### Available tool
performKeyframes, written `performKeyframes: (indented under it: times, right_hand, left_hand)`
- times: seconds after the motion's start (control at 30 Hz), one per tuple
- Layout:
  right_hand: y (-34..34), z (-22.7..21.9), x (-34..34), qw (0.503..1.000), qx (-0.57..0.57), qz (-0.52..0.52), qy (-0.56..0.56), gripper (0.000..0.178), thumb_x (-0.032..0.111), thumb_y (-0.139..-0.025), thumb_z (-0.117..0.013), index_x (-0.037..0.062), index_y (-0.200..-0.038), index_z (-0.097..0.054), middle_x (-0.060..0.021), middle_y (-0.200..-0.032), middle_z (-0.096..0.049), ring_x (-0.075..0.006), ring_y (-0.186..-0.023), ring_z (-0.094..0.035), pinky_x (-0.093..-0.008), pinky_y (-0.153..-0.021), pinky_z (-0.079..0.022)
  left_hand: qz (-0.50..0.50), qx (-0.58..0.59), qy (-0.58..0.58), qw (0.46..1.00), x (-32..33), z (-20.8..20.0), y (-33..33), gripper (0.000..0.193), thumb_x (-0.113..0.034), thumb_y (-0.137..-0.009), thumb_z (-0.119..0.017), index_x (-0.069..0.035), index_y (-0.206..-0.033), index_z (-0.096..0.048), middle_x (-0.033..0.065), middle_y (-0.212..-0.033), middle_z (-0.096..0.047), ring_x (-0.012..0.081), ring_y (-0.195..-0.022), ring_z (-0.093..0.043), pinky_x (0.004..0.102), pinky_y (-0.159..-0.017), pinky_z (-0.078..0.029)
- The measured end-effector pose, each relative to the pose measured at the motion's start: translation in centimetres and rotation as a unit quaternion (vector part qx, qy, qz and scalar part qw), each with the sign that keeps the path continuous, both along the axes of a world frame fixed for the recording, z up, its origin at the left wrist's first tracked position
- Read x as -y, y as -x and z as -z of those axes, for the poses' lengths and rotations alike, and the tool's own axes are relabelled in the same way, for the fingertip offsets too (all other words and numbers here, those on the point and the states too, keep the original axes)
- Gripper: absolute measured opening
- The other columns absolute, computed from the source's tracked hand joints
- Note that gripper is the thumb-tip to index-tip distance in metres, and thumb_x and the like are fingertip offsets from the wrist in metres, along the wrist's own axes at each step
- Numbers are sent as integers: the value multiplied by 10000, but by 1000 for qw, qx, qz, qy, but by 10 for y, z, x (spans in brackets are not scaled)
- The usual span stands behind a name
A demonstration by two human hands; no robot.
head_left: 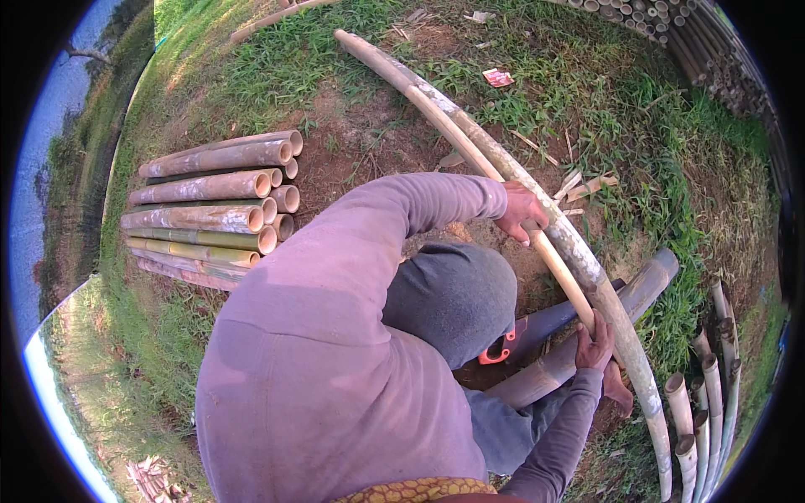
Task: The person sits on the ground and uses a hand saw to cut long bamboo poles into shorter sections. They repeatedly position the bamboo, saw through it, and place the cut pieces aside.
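A long, mottled grey bamboo pole [579,251] runs slantwise from the far middle to the near right. Along its left side lies a paler, narrower bamboo stick [558,267]. My left hand [521,214] is closed round this stick about midway, close against the pole. Nearer to me, my right hand [595,342] grips the stick's near end, its fingers bent beside the pole. A thick bamboo section [646,281] passes beneath the pole by my legs. Next to my knee is a hand saw with an orange handle [500,347]; its blade is partly hidden.
Cut bamboo lengths [218,184] lie stacked at the left. Several bamboo pieces [713,386] stand or lean at the near right. A larger bamboo pile [654,17] is at the far right. Split scraps [587,188] and a red wrapper [497,78] lie on the grass.
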State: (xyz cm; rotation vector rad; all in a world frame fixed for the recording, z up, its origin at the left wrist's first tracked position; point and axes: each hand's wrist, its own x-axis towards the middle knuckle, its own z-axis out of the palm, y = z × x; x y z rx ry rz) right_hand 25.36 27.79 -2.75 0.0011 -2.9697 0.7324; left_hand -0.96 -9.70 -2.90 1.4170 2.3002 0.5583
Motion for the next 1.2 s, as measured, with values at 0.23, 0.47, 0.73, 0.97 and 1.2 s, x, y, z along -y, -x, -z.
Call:
performKeyframes:
  times: [0.23, 0.47, 0.73, 0.97, 1.2]
  right_hand:
    - [41, -23, -18, 993, 6, 76, -88, 507, 361, -883, -868, 216, -1356, -757, -107, -1254, -642, -363, -1220, -601, -517, -1063, -480]
    - [62, -11, -30, 980, 33, 151, -129, 480, 405, -872, -866, 343, -1338, -771, -62, -1472, -578, -352, -1430, -490, -547, -1222, -359]
    - [-90, 73, 140, 980, 182, 39, -72, 354, 305, -895, -793, 71, -1125, -657, -152, -1042, -713, -333, -975, -752, -459, -829, -606]
    - [-112, 134, 193, 956, 264, 77, -107, 216, 194, -1019, -581, 76, -1183, -655, -158, -1171, -750, -317, -1150, -710, -496, -1051, -522]
    - [-172, -39, 166, 963, 257, 77, 30, 349, 323, -875, -773, 75, -1108, -693, -156, -1107, -761, -341, -1084, -706, -490, -970, -501]
  left_hand:
    - [-11, -133, -95, 987, -21, -2, 1, 664, -428, -813, -888, -162, -1380, -669, 138, -1320, -669, 371, -1248, -641, 517, -1105, -488]
    - [38, -203, -23, 978, -131, 12, -22, 1010, -594, -848, -846, -168, -1649, -403, 152, -1606, -489, 373, -1526, -437, 569, -1268, -315]
    - [50, -216, 56, 973, -172, 17, -35, 973, -760, -970, -608, -182, -1702, -330, 152, -1606, -522, 354, -1501, -489, 538, -1252, -347]
    - [78, -154, -10, 985, -202, 23, -39, 612, -623, -1092, -509, -307, -1615, -530, 102, -1590, -569, 337, -1471, -526, 527, -1245, -364]
    - [69, -195, -1, 978, -217, 3, -55, 515, -428, -1043, -681, -235, -1518, -634, 51, -1481, -644, 296, -1405, -587, 519, -1198, -421]
